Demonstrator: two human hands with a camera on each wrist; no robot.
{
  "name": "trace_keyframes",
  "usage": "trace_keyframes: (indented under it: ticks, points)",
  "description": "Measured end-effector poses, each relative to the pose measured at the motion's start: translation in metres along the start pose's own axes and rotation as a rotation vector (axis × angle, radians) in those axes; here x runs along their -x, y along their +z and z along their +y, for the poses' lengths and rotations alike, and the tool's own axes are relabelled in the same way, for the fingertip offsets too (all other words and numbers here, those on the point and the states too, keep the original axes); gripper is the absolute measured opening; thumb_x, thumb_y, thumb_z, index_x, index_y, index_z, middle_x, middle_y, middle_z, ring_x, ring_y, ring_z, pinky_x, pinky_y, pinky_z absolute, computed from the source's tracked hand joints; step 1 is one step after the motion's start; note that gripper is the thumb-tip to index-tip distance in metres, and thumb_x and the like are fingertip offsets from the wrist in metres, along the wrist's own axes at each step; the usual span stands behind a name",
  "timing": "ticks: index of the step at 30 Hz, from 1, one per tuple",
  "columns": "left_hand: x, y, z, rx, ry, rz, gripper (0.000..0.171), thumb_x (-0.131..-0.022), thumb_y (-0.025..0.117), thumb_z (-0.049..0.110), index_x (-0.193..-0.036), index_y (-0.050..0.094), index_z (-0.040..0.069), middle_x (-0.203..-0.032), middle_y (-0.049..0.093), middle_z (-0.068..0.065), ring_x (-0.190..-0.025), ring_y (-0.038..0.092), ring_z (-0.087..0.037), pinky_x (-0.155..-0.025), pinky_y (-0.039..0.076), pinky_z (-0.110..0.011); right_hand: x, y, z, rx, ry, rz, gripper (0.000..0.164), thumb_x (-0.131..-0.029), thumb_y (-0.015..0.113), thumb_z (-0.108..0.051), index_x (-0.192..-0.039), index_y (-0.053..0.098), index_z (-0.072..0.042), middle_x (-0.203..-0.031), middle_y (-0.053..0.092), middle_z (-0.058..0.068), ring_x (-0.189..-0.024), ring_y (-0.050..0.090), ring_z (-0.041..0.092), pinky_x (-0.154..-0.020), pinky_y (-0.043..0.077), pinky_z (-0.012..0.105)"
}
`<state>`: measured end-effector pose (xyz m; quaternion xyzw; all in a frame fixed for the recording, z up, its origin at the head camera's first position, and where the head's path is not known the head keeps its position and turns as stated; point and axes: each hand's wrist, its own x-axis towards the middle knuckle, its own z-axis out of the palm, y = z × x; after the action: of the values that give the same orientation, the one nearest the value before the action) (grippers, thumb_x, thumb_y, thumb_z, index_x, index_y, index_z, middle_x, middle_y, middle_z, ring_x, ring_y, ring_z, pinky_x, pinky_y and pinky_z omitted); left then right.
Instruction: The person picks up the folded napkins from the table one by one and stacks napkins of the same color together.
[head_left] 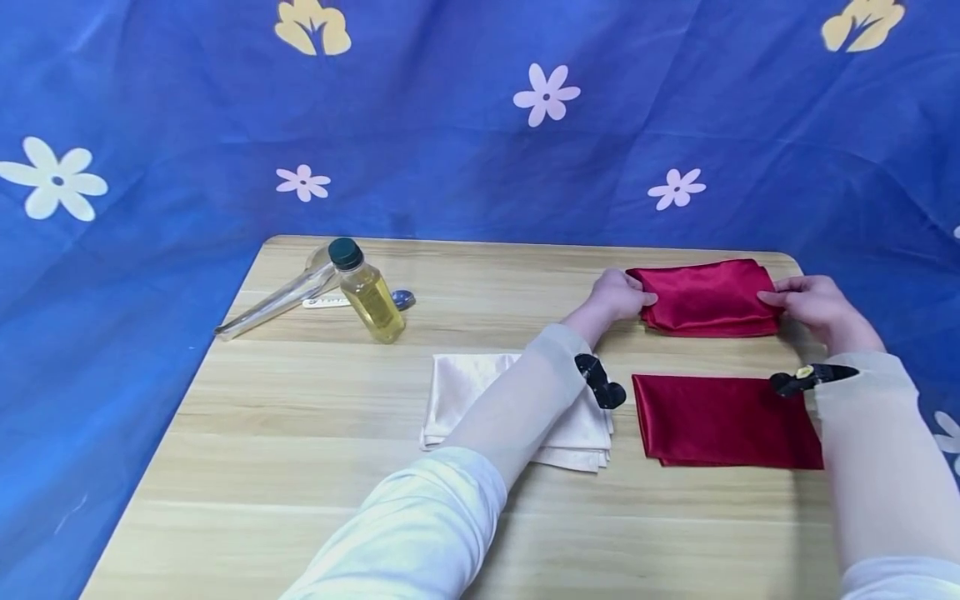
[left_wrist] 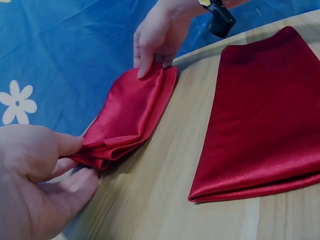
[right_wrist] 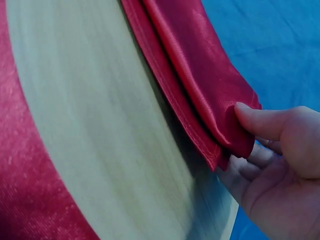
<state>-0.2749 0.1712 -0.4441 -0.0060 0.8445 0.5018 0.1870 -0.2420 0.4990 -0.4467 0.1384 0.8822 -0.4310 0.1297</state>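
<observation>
A folded red satin cloth (head_left: 708,298) is near the back right of the table, pinched at both ends. My left hand (head_left: 618,294) pinches its left end, thumb on top and fingers beneath. At the opposite end my right hand (head_left: 813,307) pinches the layers between thumb and fingers. The right wrist view shows the cloth's stacked folded edges (right_wrist: 200,100) running up from the right hand (right_wrist: 280,160). In front of it lies a second folded red cloth (head_left: 723,421), flat on the wood. A folded white satin cloth (head_left: 468,383) sits partly hidden under my left forearm.
At the back left of the table (head_left: 300,467) a bottle of yellow liquid (head_left: 375,304) with a dark green cap stands beside a long clear-handled utensil (head_left: 277,304) and a spoon (head_left: 403,299). A blue flowered curtain (head_left: 450,125) hangs behind the table.
</observation>
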Motion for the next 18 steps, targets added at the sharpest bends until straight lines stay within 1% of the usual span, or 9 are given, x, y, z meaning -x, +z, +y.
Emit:
trace_keyframes:
  ticks: [2,3,6,8,11,12,14,17,18]
  points:
    - [0.001,0.001,-0.001,0.057,-0.026,-0.002,0.032,-0.094,0.084,0.024,-0.118,0.076,0.005,-0.114,0.073,-0.001,-0.109,0.066,-0.014,-0.088,0.054,-0.022,-0.001,0.002,0.0,-0.02,-0.016,-0.004,0.057,-0.106,0.067,-0.035,-0.135,0.05,0.012,-0.089,0.062,-0.014,-0.085,0.057,0.005,-0.074,0.05,0.019]
    - [0.001,0.002,-0.002,0.116,-0.047,-0.006,0.033,-0.094,0.084,0.023,-0.12,0.075,0.004,-0.115,0.072,-0.002,-0.109,0.066,-0.015,-0.088,0.055,-0.022,-0.001,0.003,0.0,-0.032,-0.025,-0.007,0.058,-0.106,0.067,-0.033,-0.137,0.047,0.013,-0.088,0.062,-0.016,-0.083,0.058,0.003,-0.073,0.052,0.018]
    - [0.0,0.008,-0.004,0.219,-0.088,0.023,0.039,-0.096,0.083,0.024,-0.125,0.074,0.001,-0.121,0.073,-0.004,-0.117,0.065,-0.014,-0.094,0.053,-0.02,-0.002,0.002,-0.001,-0.058,-0.025,-0.026,0.066,-0.106,0.068,-0.033,-0.145,0.043,0.013,-0.088,0.064,-0.02,-0.084,0.059,-0.002,-0.074,0.052,0.015]
    - [-0.001,0.011,-0.006,0.261,-0.109,0.052,0.041,-0.095,0.083,0.025,-0.126,0.073,0.0,-0.121,0.073,-0.005,-0.116,0.066,-0.013,-0.094,0.053,-0.019,-0.002,0.002,0.0,-0.049,-0.011,-0.031,0.074,-0.105,0.068,-0.038,-0.15,0.039,0.013,-0.09,0.062,-0.023,-0.087,0.057,-0.004,-0.076,0.051,0.013]
    - [-0.002,0.014,-0.008,0.236,-0.111,0.102,0.037,-0.093,0.086,0.026,-0.119,0.075,0.001,-0.111,0.074,-0.004,-0.103,0.067,-0.014,-0.086,0.054,-0.02,-0.001,0.002,0.002,-0.064,0.007,-0.027,0.078,-0.105,0.065,-0.046,-0.152,0.04,0.011,-0.092,0.06,-0.025,-0.088,0.056,-0.006,-0.076,0.049,0.012]
    - [-0.002,0.014,-0.009,0.23,-0.113,0.117,0.035,-0.092,0.087,0.025,-0.116,0.076,0.003,-0.108,0.074,-0.003,-0.098,0.066,-0.014,-0.083,0.054,-0.02,0.0,0.002,0.003,-0.09,0.012,-0.024,0.075,-0.105,0.064,-0.047,-0.151,0.044,0.008,-0.092,0.061,-0.025,-0.088,0.057,-0.006,-0.076,0.05,0.012]
    - [-0.002,0.013,-0.01,0.232,-0.118,0.142,0.028,-0.09,0.088,0.022,-0.11,0.078,0.006,-0.103,0.073,0.001,-0.092,0.065,-0.013,-0.078,0.054,-0.021,0.0,0.003,0.004,-0.176,0.013,-0.023,0.056,-0.106,0.063,-0.046,-0.142,0.059,-0.003,-0.09,0.064,-0.023,-0.086,0.061,-0.005,-0.075,0.053,0.014]
    - [-0.001,0.012,-0.011,0.264,-0.119,0.163,0.023,-0.089,0.089,0.016,-0.11,0.08,0.011,-0.106,0.073,0.005,-0.094,0.066,-0.01,-0.08,0.054,-0.02,-0.001,0.005,0.006,-0.295,0.002,-0.015,0.015,-0.108,0.063,-0.034,-0.111,0.074,-0.024,-0.088,0.069,-0.019,-0.083,0.065,-0.003,-0.073,0.056,0.016]
    - [-0.001,0.012,-0.011,0.274,-0.118,0.166,0.023,-0.088,0.088,0.014,-0.11,0.08,0.011,-0.106,0.074,0.006,-0.095,0.066,-0.008,-0.081,0.053,-0.019,-0.001,0.005,0.007,-0.319,-0.002,-0.009,0.012,-0.107,0.064,-0.03,-0.101,0.074,-0.031,-0.087,0.07,-0.018,-0.082,0.066,-0.003,-0.072,0.057,0.016]
